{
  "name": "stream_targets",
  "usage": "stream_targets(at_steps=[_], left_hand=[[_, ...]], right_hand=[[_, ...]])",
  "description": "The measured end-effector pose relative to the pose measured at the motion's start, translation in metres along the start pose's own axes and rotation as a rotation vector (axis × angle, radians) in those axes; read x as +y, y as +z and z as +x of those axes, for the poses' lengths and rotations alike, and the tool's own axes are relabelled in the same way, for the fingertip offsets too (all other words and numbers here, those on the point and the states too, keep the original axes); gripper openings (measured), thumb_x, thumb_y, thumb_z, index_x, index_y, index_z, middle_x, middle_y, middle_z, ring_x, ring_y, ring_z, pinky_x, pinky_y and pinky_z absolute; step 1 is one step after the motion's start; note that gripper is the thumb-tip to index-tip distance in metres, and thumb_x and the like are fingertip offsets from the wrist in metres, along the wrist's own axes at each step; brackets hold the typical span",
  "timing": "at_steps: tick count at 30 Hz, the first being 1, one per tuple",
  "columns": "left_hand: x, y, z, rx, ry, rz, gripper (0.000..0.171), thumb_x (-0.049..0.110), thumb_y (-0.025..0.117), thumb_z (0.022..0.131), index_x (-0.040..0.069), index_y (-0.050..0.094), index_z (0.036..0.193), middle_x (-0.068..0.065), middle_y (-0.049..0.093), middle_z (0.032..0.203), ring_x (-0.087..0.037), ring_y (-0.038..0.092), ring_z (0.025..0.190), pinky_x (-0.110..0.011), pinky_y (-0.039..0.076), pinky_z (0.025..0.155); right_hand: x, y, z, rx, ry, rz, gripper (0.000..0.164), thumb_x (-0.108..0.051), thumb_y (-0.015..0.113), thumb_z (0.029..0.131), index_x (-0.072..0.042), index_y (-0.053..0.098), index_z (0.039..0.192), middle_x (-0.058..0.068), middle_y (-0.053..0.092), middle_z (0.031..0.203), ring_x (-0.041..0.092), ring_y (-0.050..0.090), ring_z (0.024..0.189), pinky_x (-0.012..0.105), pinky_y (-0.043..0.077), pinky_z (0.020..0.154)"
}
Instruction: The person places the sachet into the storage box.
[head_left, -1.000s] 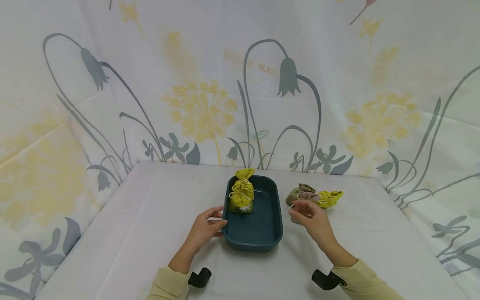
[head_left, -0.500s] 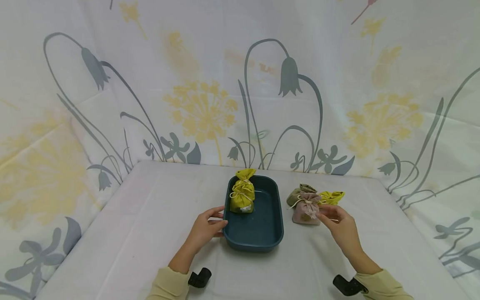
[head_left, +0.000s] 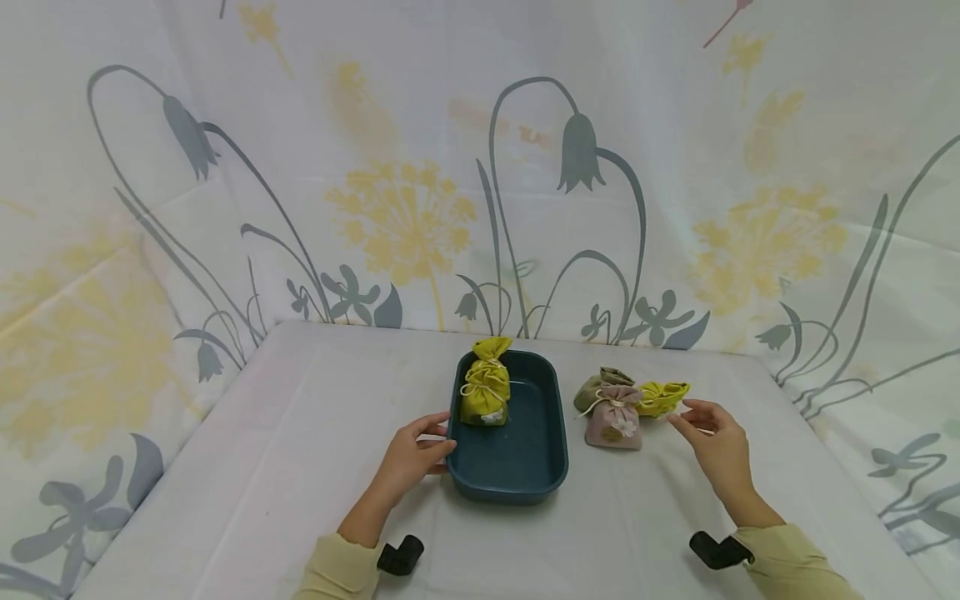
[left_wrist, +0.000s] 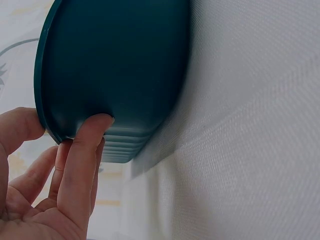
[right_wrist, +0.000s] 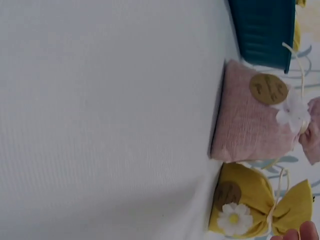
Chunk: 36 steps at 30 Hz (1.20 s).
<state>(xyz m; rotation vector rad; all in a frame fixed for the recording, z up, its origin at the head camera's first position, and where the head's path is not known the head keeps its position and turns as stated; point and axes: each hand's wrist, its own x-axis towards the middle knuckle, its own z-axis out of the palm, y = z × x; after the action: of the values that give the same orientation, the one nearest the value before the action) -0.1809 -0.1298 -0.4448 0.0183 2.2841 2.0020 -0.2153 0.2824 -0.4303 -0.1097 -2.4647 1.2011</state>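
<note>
The left hand (head_left: pixel 408 454) is pinching the rim of the tub (head_left: pixel 513 471) to its right, probably steadying it, while the right hand (head_left: pixel 720 446), fingers slightly parted, is hovering near the outer yellow bag (head_left: pixel 660 399).

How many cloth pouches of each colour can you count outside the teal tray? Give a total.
Pink pouch: 1
Yellow pouch: 1
Olive pouch, partly hidden: 1
Total: 3
</note>
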Motion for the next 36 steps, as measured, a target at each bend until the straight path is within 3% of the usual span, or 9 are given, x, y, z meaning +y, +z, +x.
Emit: stream_targets(at_steps=[5, 9, 17, 20, 24, 30, 33, 36], left_hand=[[0.001, 0.000, -0.001, 0.012, -0.003, 0.011, 0.050, 0.009, 0.065, 0.087, 0.002, 0.049, 0.133, -0.015, 0.053, 0.110, -0.022, 0.062, 0.093, -0.035, 0.057, 0.066], [0.001, 0.000, -0.001, 0.006, 0.002, 0.006, 0.050, 0.008, 0.065, 0.087, 0.001, 0.048, 0.134, -0.015, 0.052, 0.110, -0.022, 0.062, 0.093, -0.035, 0.057, 0.066], [0.011, 0.001, -0.006, 0.001, 0.003, 0.008, 0.048, 0.001, 0.062, 0.087, -0.004, 0.047, 0.132, -0.019, 0.052, 0.108, -0.026, 0.062, 0.093, -0.037, 0.057, 0.067], [0.007, 0.001, -0.003, 0.001, -0.002, 0.004, 0.049, 0.004, 0.063, 0.087, -0.002, 0.047, 0.133, -0.017, 0.052, 0.109, -0.024, 0.062, 0.093, -0.037, 0.057, 0.067], [0.000, 0.000, 0.000, -0.003, 0.000, -0.004, 0.050, 0.006, 0.064, 0.087, -0.001, 0.047, 0.134, -0.016, 0.052, 0.110, -0.022, 0.062, 0.093, -0.036, 0.057, 0.067], [0.015, 0.001, -0.009, -0.005, 0.005, 0.006, 0.048, 0.002, 0.062, 0.088, -0.005, 0.046, 0.133, -0.020, 0.051, 0.110, -0.025, 0.062, 0.093, -0.038, 0.057, 0.069], [0.013, 0.001, -0.008, -0.003, 0.005, 0.005, 0.049, 0.004, 0.063, 0.088, -0.004, 0.046, 0.133, -0.021, 0.051, 0.111, -0.024, 0.062, 0.093, -0.038, 0.057, 0.069], [0.000, 0.000, 0.000, -0.006, 0.006, 0.000, 0.051, 0.006, 0.065, 0.087, -0.002, 0.046, 0.134, -0.020, 0.052, 0.112, -0.023, 0.062, 0.093, -0.036, 0.057, 0.067]], right_hand=[[0.022, -0.001, 0.021, -0.001, -0.005, 0.007, 0.053, -0.030, 0.071, 0.083, 0.003, 0.054, 0.121, 0.016, 0.058, 0.100, 0.010, 0.052, 0.086, 0.010, 0.044, 0.060], [0.045, 0.000, 0.038, -0.027, -0.009, -0.011, 0.065, -0.040, 0.073, 0.079, -0.003, 0.051, 0.127, 0.013, 0.054, 0.107, 0.012, 0.050, 0.090, 0.015, 0.048, 0.057], [0.018, -0.014, 0.044, -0.239, -0.082, 0.020, 0.067, -0.022, 0.071, 0.083, 0.006, 0.040, 0.136, 0.029, 0.041, 0.132, 0.042, 0.043, 0.112, 0.005, 0.043, 0.069], [0.015, -0.016, 0.046, -0.312, -0.075, -0.023, 0.067, -0.023, 0.070, 0.084, 0.005, 0.040, 0.136, 0.029, 0.039, 0.135, 0.044, 0.043, 0.115, 0.017, 0.049, 0.074], [0.017, -0.013, 0.050, -0.347, -0.051, -0.049, 0.062, -0.024, 0.070, 0.084, 0.003, 0.045, 0.134, 0.027, 0.039, 0.135, 0.044, 0.044, 0.116, 0.032, 0.051, 0.079], [0.018, -0.008, 0.053, -0.319, -0.054, -0.034, 0.054, -0.022, 0.070, 0.085, 0.006, 0.052, 0.127, 0.026, 0.048, 0.124, 0.035, 0.051, 0.103, 0.014, 0.047, 0.067], [0.015, -0.007, 0.053, -0.297, -0.045, -0.057, 0.050, -0.026, 0.070, 0.085, 0.006, 0.057, 0.122, 0.024, 0.054, 0.118, 0.024, 0.054, 0.092, 0.017, 0.048, 0.063], [0.012, -0.006, 0.054, -0.273, -0.021, -0.091, 0.049, -0.033, 0.069, 0.084, 0.005, 0.062, 0.116, 0.021, 0.058, 0.111, 0.016, 0.052, 0.084, 0.020, 0.047, 0.060]])
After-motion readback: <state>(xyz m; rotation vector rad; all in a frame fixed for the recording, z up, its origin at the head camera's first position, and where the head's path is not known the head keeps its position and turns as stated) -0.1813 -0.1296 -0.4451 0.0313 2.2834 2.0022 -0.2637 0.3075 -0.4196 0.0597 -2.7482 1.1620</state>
